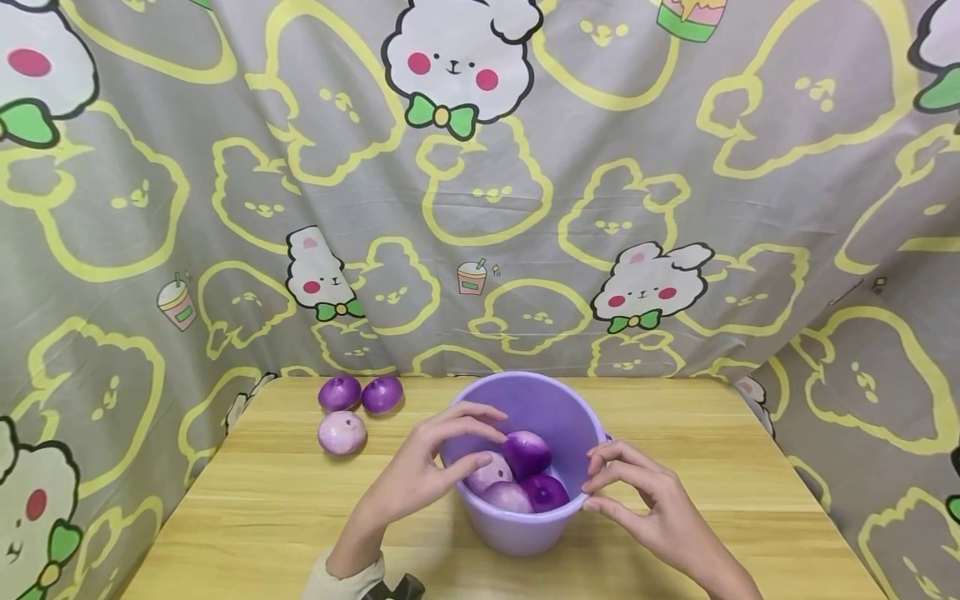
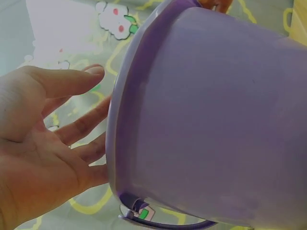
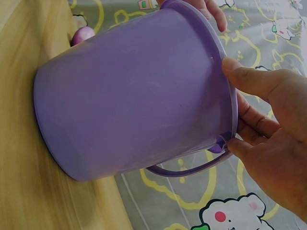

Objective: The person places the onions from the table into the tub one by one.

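A: Where are the onions [image 1: 527, 454]?
B: Four lie in the bucket [image 1: 521, 537], which stands upright on the table [image 1: 225, 517]; three more sit clustered to its left.
A: How is the left hand [image 1: 431, 462] posed?
B: Over the rim [image 2: 113, 139], thumb and fingers well apart, gripping nothing; whether it touches an onion cannot be told.
A: And the right hand [image 1: 652, 496]?
B: Nearly closed, its thumb and fingers pinching the rim beside the handle [image 3: 187, 171].
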The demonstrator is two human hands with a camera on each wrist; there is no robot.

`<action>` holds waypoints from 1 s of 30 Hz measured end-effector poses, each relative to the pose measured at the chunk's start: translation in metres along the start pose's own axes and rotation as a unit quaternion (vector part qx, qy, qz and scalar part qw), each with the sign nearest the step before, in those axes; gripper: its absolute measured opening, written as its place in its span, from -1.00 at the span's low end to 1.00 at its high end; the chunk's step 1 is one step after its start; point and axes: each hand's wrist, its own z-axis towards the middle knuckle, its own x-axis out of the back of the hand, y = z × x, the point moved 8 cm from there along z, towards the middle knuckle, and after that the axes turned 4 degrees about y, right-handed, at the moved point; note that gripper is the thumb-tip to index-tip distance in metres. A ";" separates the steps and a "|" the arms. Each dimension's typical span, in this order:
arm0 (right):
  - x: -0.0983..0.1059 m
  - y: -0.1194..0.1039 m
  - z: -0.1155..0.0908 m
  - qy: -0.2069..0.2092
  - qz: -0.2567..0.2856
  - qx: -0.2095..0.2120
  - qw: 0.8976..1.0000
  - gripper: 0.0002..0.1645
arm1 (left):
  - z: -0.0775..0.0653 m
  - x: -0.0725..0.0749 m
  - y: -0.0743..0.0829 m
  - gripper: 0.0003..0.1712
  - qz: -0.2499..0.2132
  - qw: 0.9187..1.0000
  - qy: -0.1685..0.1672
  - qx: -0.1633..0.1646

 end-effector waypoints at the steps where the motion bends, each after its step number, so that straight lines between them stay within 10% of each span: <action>1: 0.000 0.000 0.000 0.000 0.001 0.000 1.000 -0.41 | 0.000 0.001 0.000 -0.66 0.000 1.000 0.004 0.002; 30: 0.000 -0.001 0.001 0.003 0.000 0.003 1.000 -0.41 | -0.005 0.044 -0.021 -0.65 -0.039 0.996 0.084 0.016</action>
